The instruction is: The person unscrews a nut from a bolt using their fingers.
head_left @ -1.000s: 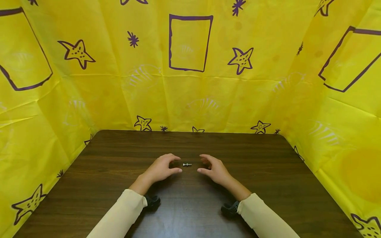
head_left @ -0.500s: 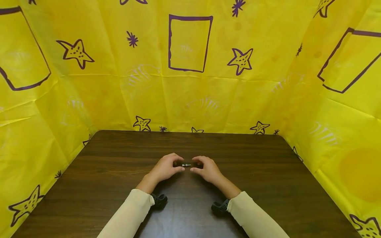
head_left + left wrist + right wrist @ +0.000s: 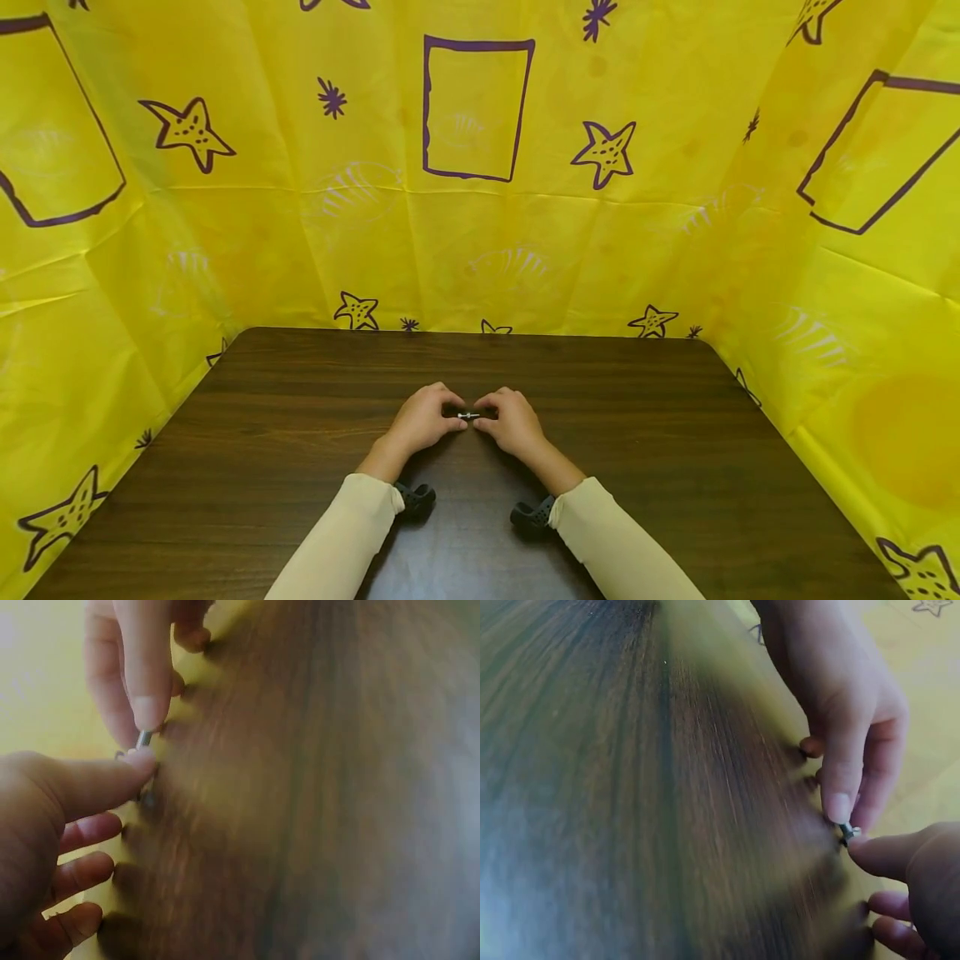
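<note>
A small silver bolt (image 3: 468,415) with what looks like a nut partway along its shank lies crosswise at the middle of the table, its head to the left. My left hand (image 3: 422,418) has its thumb and forefinger spread around the head end, with a narrow gap still showing in the head view. Around the other end, the right hand (image 3: 512,422) curves its thumb and forefinger in the same way. Both wrist views show the bolt (image 3: 847,834) between the two sets of fingertips, partly covered by thumbs; contact is hard to judge there.
The dark wood-grain table (image 3: 480,358) stretches out around the hands. A yellow cloth (image 3: 480,225) with purple starfish drawings hangs behind it and along both sides. A black strap-like device (image 3: 416,502) sits at the left wrist, another (image 3: 531,518) at the right.
Both hands have moved inward, the right one further, so their fingertips now almost meet around the bolt. The thumb-to-finger gaps have narrowed. The bolt stays about where it was.
</note>
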### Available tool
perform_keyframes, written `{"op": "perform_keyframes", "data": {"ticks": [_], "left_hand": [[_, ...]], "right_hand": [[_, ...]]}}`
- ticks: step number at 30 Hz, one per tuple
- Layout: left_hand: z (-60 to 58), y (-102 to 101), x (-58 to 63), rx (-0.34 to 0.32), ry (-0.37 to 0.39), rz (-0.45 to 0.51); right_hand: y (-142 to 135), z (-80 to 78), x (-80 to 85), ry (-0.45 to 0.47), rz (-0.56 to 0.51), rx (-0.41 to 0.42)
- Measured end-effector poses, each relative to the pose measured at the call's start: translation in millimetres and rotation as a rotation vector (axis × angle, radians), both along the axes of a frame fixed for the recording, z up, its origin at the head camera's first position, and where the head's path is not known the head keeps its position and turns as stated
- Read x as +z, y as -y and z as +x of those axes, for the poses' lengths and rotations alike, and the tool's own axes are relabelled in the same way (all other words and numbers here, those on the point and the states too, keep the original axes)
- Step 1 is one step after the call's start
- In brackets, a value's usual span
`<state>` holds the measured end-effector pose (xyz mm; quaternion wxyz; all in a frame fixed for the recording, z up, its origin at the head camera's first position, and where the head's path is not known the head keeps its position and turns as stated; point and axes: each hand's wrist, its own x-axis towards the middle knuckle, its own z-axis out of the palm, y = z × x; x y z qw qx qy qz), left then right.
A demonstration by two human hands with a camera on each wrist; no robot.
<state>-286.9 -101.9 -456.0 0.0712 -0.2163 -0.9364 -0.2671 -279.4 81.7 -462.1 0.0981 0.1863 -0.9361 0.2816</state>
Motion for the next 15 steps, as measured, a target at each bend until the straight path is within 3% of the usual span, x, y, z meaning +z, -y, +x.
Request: {"op": "perform_keyframes", "data": {"ticks": [10,15], "left_hand": [[2.2,-6.7,7.2,0.076,0.037,-0.057],[3.1,-9.0,8.0,0.072,0.019,-0.075]], "right_hand": [[7.2,1.2,2.7,-0.027,0.029,-0.051],[5.9,0.2,2.4,-0.03,0.015,-0.044]]}}
